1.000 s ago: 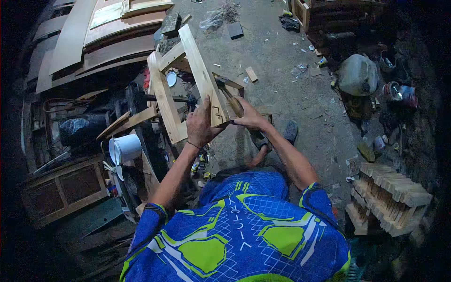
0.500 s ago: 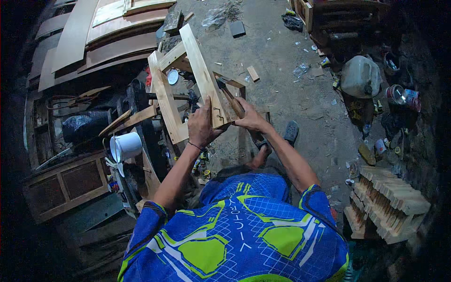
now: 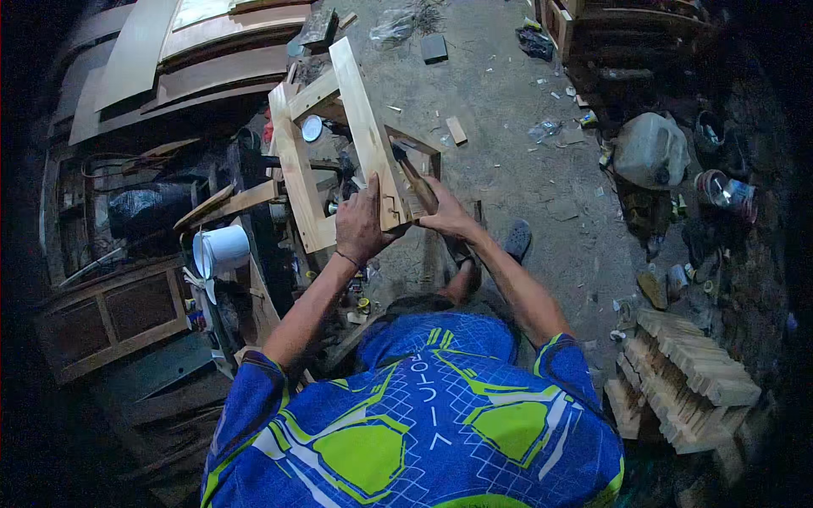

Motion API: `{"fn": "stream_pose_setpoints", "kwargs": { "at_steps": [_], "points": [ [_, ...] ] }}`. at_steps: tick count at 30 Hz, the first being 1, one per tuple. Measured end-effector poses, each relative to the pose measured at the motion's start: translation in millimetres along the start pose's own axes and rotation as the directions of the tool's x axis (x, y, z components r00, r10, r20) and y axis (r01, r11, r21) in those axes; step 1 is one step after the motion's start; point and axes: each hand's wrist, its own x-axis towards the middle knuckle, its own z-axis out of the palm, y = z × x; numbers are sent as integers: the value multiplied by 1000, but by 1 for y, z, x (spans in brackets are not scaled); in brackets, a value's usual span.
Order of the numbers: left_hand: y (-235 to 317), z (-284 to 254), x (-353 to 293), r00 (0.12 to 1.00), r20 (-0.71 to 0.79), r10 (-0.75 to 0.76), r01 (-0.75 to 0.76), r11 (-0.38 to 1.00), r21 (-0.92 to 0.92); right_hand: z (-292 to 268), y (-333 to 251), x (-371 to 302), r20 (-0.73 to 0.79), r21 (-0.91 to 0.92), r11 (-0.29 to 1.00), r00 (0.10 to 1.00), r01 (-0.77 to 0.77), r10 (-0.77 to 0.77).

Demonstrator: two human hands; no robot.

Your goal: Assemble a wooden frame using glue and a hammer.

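In the head view, the wooden frame is held up ahead of the person, left of centre, its near end between the two hands. The left hand is closed on the near end of the frame's right rail, index finger stretched along the upper face. Beside that fingertip the pale wood carries a few small dark marks, too small to tell as writing or fittings. The right hand is partly closed, fingers curled round the lower part of a wooden-handled tool, just beside the same rail; the far end of the tool is dark.

White capital lettering runs down the middle of the blue shirt, between lime-green panels. On the right, a clear and reddish container seems to bear print, too blurred to read. Near it sits a cloudy plastic jug. A white bucket stands to the left, its visible side plain. Stacked wooden pieces lie at lower right, near the shirt's sleeve.
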Motion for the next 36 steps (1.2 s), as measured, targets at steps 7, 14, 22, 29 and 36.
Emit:
{"fn": "stream_pose_setpoints", "kwargs": {
  "at_steps": [7, 14, 22, 29, 36],
  "points": [
    [-2, 3, 0, 998, 57, -29, 29, 1000, -1, -9, -6, -4, -39, -126, 991, 998, -53, 49],
    [-10, 12, -9, 994, 78, -78, 81, 996, -38, -46, -123, -56, -117, -482, 874, 984, 64, -137],
    [-19, 21, -17, 994, -77, -79, 70, 990, -122, -18, -205, -124, 111, -537, 779, 942, 324, -315],
    [-9, 12, -14, 991, -66, -119, 111, 988, -109, -5, -270, -123, 178, -723, 665, 980, 190, -88],
    [-9, 13, -15, 986, -137, -95, 86, 994, -70, -24, -274, -121, -172, -455, 886, 985, -92, 14]
  ]
}}
